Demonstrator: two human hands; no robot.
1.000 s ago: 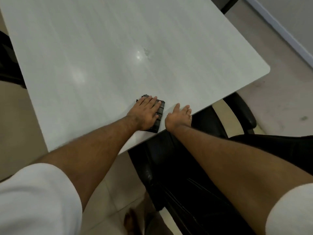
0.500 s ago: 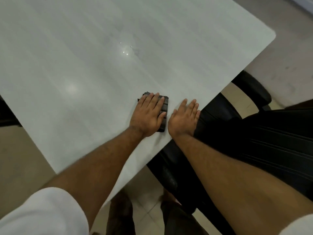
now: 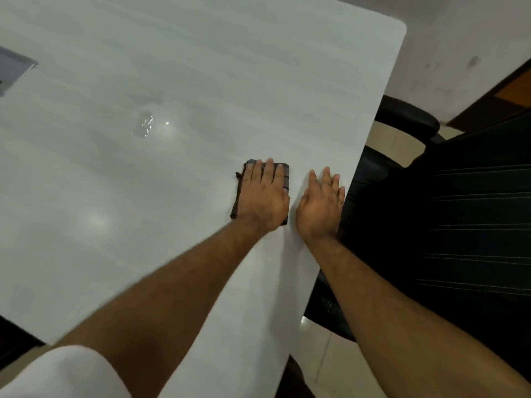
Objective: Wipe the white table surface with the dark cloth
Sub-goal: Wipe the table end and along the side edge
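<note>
Left hand [image 3: 263, 198] flat on cloth [image 3: 284, 175], fingers straight, pressing it to white surface [image 3: 201, 81] near right edge; cloth mostly hidden under palm. Right hand [image 3: 320, 206] flat, fingers straight, just beside cloth, holding nothing. Wet patch [image 3: 145, 124] well apart, up-left. Black chair [image 3: 431, 211] right.

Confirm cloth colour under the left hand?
Dark brown-black cloth with a ribbed grid texture, seen in the head view.

No readable text from my feed.
I find no label, brand, number or sign legible on anything in view.
</note>
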